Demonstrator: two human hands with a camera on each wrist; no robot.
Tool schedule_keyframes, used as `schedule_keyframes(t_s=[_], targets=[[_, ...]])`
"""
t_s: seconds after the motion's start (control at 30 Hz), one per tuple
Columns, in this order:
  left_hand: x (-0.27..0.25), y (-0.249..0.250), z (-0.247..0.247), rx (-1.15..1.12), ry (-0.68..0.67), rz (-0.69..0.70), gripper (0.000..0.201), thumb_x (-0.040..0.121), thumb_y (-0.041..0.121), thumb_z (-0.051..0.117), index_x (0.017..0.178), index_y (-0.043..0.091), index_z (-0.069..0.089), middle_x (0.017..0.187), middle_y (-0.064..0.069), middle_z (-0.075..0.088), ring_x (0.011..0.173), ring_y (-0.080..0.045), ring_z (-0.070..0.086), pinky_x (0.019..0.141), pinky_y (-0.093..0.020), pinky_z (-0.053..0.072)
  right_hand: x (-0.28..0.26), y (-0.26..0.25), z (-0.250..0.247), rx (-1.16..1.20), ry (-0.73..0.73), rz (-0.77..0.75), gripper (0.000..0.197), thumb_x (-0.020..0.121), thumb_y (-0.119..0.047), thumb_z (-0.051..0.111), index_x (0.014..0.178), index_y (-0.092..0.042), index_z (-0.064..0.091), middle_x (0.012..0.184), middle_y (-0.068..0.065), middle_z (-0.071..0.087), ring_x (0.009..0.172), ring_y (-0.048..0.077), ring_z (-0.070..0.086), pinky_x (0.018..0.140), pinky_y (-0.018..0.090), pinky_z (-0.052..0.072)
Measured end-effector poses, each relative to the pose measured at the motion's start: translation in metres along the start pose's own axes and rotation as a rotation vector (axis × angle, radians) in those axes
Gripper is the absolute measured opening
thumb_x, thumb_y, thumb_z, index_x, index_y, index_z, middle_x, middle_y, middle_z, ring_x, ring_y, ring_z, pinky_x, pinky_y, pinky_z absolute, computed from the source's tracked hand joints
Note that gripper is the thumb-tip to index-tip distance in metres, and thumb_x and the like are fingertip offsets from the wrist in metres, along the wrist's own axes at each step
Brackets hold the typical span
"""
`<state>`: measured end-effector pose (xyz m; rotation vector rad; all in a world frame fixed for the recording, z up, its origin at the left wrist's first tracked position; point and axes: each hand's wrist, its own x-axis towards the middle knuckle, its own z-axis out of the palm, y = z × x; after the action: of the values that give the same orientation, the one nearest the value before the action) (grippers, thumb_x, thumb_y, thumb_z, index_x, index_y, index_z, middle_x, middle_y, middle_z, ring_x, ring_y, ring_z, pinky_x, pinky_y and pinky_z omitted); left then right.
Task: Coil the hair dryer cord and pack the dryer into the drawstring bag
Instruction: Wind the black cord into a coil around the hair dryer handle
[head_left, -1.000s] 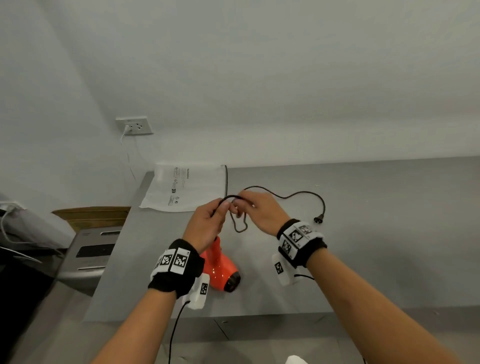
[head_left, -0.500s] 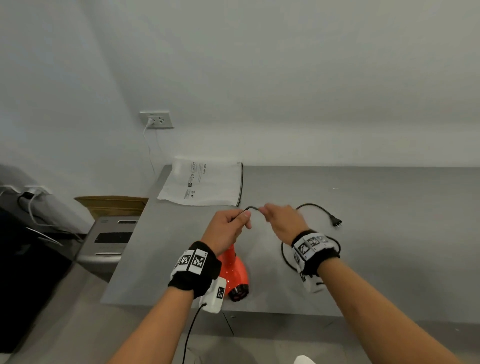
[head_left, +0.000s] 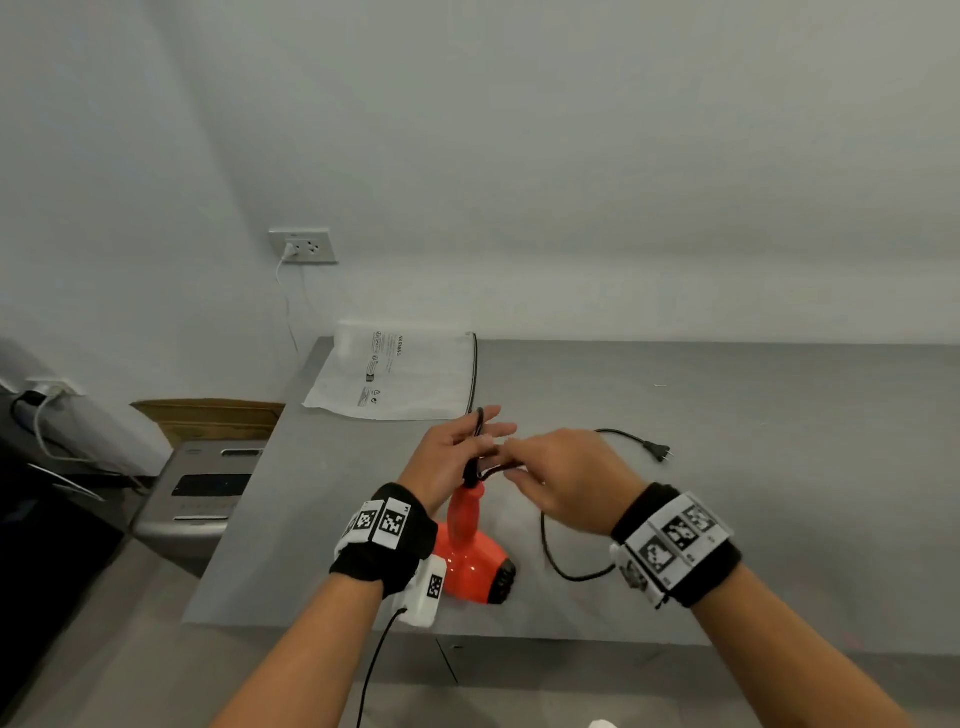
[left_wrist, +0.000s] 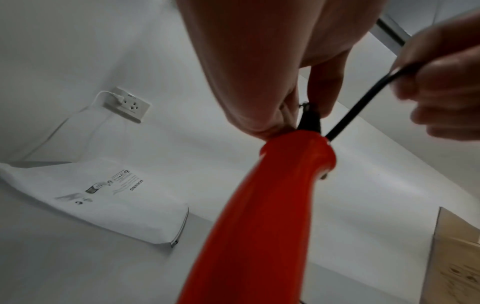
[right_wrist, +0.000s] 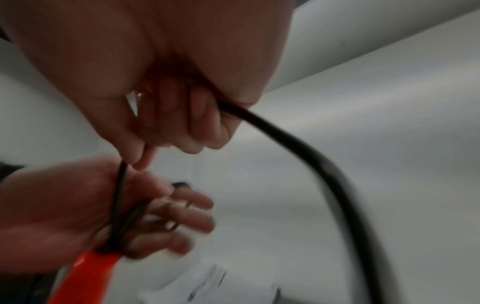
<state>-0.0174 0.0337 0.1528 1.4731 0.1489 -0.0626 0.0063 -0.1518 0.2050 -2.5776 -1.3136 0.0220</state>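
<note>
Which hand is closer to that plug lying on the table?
The right hand. It sits just left of the plug, pinching the cord. The left hand is farther off, beyond the right hand, above the dryer.

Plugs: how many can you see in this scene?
2. A black plug lies on the grey table at the free end of the dryer cord, right of both hands. A white plug sits in the wall outlet.

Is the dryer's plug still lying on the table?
Yes, the plug lies on the grey table, beyond the right hand.
</note>
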Motion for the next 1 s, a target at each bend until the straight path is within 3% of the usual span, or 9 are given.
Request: schedule_keyframes(t_s=[0.1,0.17,0.27,0.43,0.53,0.6,0.8,0.9,1.0], targets=[[-0.008,0.012,0.003,0.09,-0.072,-0.021,0.036,0.105,0.025,0.046,0.134,0.008,0.059,0.078,-0.018,0.077,0.073,-0.028,0.074,0.071,-0.026,0.056,0.005,0.01,-0.035,-0.037,0.12,-0.008,0.023,0.097,-0.043,0.053,0.097,-0.024,0.066,0.074,-0.007,0.067,0.064,0.016,0.058,0.056,0.031,0.043],[-0.01,0.018,0.008,0.147,-0.148,-0.039,0.047,0.105,0.041,0.04,0.128,0.007,0.063,0.08,-0.029,0.074,0.063,-0.033,0.068,0.063,-0.028,0.052,0.011,0.018,-0.048,-0.034,0.189,0.005,0.025,0.096,-0.046,0.056,0.093,-0.024,0.066,0.071,-0.008,0.065,0.062,0.015,0.056,0.055,0.03,0.04],[-0.008,0.023,0.013,0.086,-0.203,-0.005,0.059,0.103,0.051,0.037,0.116,0.004,0.07,0.089,-0.028,0.076,0.055,-0.028,0.065,0.055,-0.027,0.046,0.018,0.026,-0.049,0.015,0.16,0.01,0.026,0.096,-0.047,0.054,0.089,-0.025,0.066,0.068,-0.007,0.066,0.061,0.014,0.057,0.056,0.034,0.046],[-0.004,0.034,0.008,0.006,-0.195,0.109,0.055,0.103,0.042,0.042,0.082,0.002,0.074,0.073,-0.025,0.073,0.046,-0.026,0.06,0.048,-0.026,0.043,0.019,0.026,-0.028,0.096,0.078,-0.018,0.031,0.093,-0.055,0.048,0.091,-0.03,0.066,0.064,-0.003,0.064,0.056,0.01,0.048,0.057,0.035,0.046],[-0.005,0.035,0.008,0.071,-0.19,0.124,0.048,0.105,0.034,0.043,0.088,-0.003,0.068,0.054,-0.016,0.061,0.039,-0.024,0.051,0.045,-0.026,0.039,0.021,0.023,-0.029,0.083,0.085,-0.021,0.034,0.093,-0.057,0.051,0.089,-0.026,0.066,0.063,-0.006,0.06,0.059,0.01,0.047,0.057,0.034,0.043],[-0.007,0.034,0.011,0.1,-0.188,0.121,0.045,0.107,0.033,0.041,0.078,0.006,0.063,0.046,-0.008,0.046,0.037,-0.019,0.037,0.045,-0.028,0.031,0.024,0.025,-0.034,0.073,0.097,-0.036,0.029,0.092,-0.053,0.058,0.085,-0.025,0.064,0.064,-0.009,0.056,0.06,0.01,0.046,0.056,0.032,0.039],[-0.004,0.028,0.015,0.061,-0.12,0.099,0.039,0.107,0.032,0.04,0.082,0.013,0.064,0.051,0.0,0.031,0.042,-0.01,0.022,0.04,-0.021,0.021,0.031,0.052,-0.039,0.06,0.167,0.089,0.04,0.085,-0.068,0.053,0.087,-0.029,0.063,0.063,-0.009,0.057,0.061,0.012,0.051,0.056,0.029,0.038],[-0.004,0.03,0.016,0.04,-0.118,0.081,0.045,0.105,0.037,0.042,0.067,0.015,0.051,0.051,0.001,0.032,0.042,-0.01,0.023,0.039,-0.019,0.024,0.027,0.052,-0.019,0.204,0.13,0.094,0.032,0.093,-0.056,0.048,0.104,-0.032,0.066,0.07,-0.011,0.064,0.064,0.004,0.054,0.066,0.029,0.048],[-0.006,0.033,0.018,0.03,-0.129,0.074,0.049,0.104,0.039,0.043,0.061,0.016,0.043,0.051,0.0,0.032,0.042,-0.011,0.023,0.04,-0.019,0.024,0.024,0.042,0.001,0.335,0.076,0.088,0.021,0.098,-0.034,0.054,0.11,-0.022,0.066,0.064,-0.011,0.058,0.057,0.004,0.05,0.064,0.026,0.044]])
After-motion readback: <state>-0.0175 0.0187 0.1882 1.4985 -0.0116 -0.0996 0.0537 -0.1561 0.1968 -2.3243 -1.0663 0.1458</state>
